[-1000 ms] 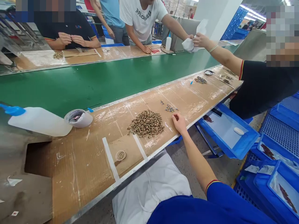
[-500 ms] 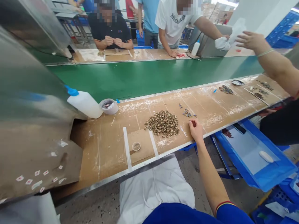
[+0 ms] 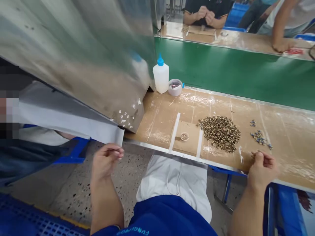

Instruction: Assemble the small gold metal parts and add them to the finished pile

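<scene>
My left hand (image 3: 106, 161) hangs in front of the bench edge, below the corner of a white sheet (image 3: 115, 136). Its fingers are pinched, and whatever may be in them is too small to make out. Over the front of the bench my right hand (image 3: 262, 168) has its fingers curled together, with something tiny at the tips that I cannot name. Left of it lies a heap of small brass-coloured pieces (image 3: 220, 133). Beyond it are a few bluish metal pieces (image 3: 259, 137). A small round cup (image 3: 184, 136) sits on cardboard between two white strips.
A white bottle with a blue nozzle (image 3: 161, 77) stands beside a tape roll (image 3: 175, 88) holding scraps. A metal housing (image 3: 118, 65) rises at the left. Behind the bench runs a green belt (image 3: 221, 65), with co-workers across it. Another person sits at far left.
The view has swung left, showing the white sheet and the person at left. My left hand has come into view. My right hand remains near the bluish pieces.
</scene>
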Tool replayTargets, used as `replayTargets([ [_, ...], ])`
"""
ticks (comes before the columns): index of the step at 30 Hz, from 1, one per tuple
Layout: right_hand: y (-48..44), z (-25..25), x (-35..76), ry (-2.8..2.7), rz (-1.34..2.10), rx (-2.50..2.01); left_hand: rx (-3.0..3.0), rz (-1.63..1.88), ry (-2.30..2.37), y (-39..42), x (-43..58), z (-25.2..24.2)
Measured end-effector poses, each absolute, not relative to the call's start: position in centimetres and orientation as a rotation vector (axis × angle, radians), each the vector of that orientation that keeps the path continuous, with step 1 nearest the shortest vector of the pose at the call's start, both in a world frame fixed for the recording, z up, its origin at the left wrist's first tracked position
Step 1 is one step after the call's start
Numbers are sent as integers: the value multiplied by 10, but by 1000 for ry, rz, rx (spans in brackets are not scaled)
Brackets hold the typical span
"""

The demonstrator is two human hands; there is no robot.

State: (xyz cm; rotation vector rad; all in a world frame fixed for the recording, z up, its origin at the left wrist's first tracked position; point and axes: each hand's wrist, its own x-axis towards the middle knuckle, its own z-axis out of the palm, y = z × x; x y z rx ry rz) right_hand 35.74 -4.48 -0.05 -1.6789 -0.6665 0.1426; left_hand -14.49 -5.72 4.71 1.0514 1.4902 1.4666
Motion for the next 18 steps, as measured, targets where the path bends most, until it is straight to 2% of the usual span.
replayTargets([
  [3, -52, 15, 320, -781, 216, -1639, 1076, 1049, 913, -54, -110, 39],
  [5, -56, 25, 295, -907, 315, -1608, 1038, 901, 744, -42, -83, 31],
  [11, -57, 30, 257, -1210, 578, -1535, 962, 857, 754, 3, -21, 6],
  [18, -56, 10, 250, -1310, 670, -1578, 1006, 867, 787, 8, -15, 0],
])
